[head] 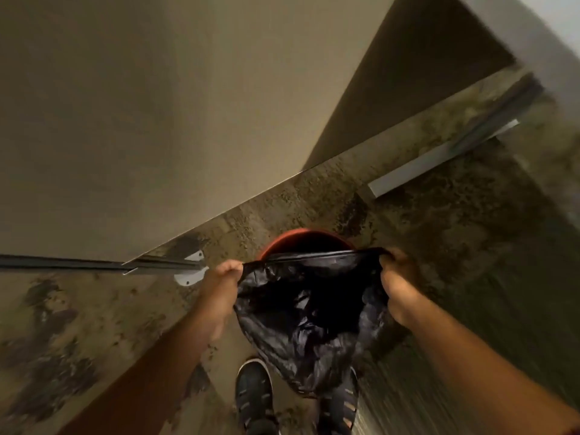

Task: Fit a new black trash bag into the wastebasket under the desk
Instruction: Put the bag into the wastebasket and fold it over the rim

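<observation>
Both hands pinch the black trash bag (pixel 309 312) by its rim — left grip (pixel 221 285), right grip (pixel 398 285) — stretched taut before the red wastebasket (pixel 284 240).

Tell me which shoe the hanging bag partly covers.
The right shoe; the bag hangs over its toe. The left shoe shows whole.

Dim, warm yellowish light; brightest at top right corner. Soft throughout, motion-smeared along right edge, wide-angle bending at borders.
</observation>
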Motion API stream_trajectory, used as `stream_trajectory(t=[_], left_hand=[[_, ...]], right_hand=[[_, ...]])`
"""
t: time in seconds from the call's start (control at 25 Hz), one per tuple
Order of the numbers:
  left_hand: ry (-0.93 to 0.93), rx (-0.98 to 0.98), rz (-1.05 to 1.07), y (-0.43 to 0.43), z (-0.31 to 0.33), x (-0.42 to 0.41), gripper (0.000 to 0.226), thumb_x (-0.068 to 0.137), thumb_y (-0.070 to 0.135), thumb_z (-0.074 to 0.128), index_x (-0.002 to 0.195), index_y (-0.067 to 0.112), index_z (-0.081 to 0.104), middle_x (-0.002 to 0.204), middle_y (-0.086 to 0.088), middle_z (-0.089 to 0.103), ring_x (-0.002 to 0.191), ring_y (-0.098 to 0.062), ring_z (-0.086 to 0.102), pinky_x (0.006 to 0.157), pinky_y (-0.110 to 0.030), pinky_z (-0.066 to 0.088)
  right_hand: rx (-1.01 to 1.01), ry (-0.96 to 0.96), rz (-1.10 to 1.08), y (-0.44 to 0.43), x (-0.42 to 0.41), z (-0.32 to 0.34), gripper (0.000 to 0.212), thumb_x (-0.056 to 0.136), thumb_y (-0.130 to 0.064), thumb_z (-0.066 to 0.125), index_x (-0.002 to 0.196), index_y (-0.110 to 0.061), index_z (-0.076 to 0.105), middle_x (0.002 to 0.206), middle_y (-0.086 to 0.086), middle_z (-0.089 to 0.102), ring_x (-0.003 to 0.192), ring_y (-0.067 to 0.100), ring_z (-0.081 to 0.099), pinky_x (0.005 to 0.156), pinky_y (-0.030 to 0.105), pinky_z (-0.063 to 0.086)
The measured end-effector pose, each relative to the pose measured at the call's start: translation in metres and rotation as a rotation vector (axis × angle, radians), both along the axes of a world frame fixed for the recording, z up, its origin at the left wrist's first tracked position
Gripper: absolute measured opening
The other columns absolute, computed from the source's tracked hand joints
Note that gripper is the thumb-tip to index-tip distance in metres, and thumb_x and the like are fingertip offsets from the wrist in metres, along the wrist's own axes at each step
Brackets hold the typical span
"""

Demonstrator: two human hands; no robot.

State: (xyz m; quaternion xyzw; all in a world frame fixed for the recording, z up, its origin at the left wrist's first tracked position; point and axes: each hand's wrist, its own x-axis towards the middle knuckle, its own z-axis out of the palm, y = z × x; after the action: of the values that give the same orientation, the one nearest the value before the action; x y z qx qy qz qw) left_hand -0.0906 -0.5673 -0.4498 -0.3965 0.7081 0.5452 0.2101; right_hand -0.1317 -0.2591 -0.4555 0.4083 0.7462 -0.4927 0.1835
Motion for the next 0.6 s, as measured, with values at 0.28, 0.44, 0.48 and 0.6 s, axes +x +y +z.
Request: stream_trajectory(t=[0.28, 0.44, 0.48, 0.6], left_hand=[[0.216, -0.226, -0.162, -0.007, -0.089, -0.060, 0.027, 0.109, 0.022, 0.060, 0.087, 0.014, 0.075, 0.084, -0.015, 0.076, 0.077, -0.023, 0.065, 0.075, -0.039, 0.051], [0.254, -0.245, -0.093, 0.000, -0.122, -0.073, 0.013, 0.107, 0.025, 0.065, 0.105, 0.026, 0.079, 0.079, 0.016, 0.072, 0.068, -0.006, 0.063, 0.061, -0.021, 0.046], [0.235, -0.278, -0.093, 0.001, -0.127, -0.075, 0.014, 0.106, 0.024, 0.067, 0.104, 0.027, 0.080, 0.077, 0.020, 0.070, 0.068, 0.000, 0.061, 0.059, -0.016, 0.044], [0.159, -0.292, -0.166, -0.002, -0.144, -0.074, 0.029, 0.104, 0.020, 0.069, 0.077, 0.028, 0.076, 0.072, 0.021, 0.068, 0.067, 0.002, 0.060, 0.056, -0.013, 0.039]], right_hand=[[0.292, 0.153, 0.499, 0.021, -0.068, -0.096, 0.040, 0.107, -0.018, 0.052, 0.067, -0.013, 0.051, 0.069, 0.006, 0.053, 0.071, 0.028, 0.055, 0.070, 0.036, 0.037], [0.356, 0.123, 0.568, 0.029, -0.082, -0.123, 0.050, 0.107, -0.020, 0.052, 0.058, -0.020, 0.043, 0.063, 0.001, 0.044, 0.072, 0.027, 0.052, 0.064, 0.036, 0.032], [0.367, 0.098, 0.605, 0.031, -0.081, -0.127, 0.050, 0.107, -0.019, 0.053, 0.058, -0.016, 0.046, 0.062, 0.004, 0.046, 0.073, 0.027, 0.052, 0.063, 0.037, 0.031], [0.361, -0.062, 0.714, 0.037, -0.070, -0.130, 0.047, 0.109, -0.022, 0.054, 0.072, 0.007, 0.062, 0.075, 0.029, 0.057, 0.074, 0.029, 0.053, 0.065, 0.037, 0.030]])
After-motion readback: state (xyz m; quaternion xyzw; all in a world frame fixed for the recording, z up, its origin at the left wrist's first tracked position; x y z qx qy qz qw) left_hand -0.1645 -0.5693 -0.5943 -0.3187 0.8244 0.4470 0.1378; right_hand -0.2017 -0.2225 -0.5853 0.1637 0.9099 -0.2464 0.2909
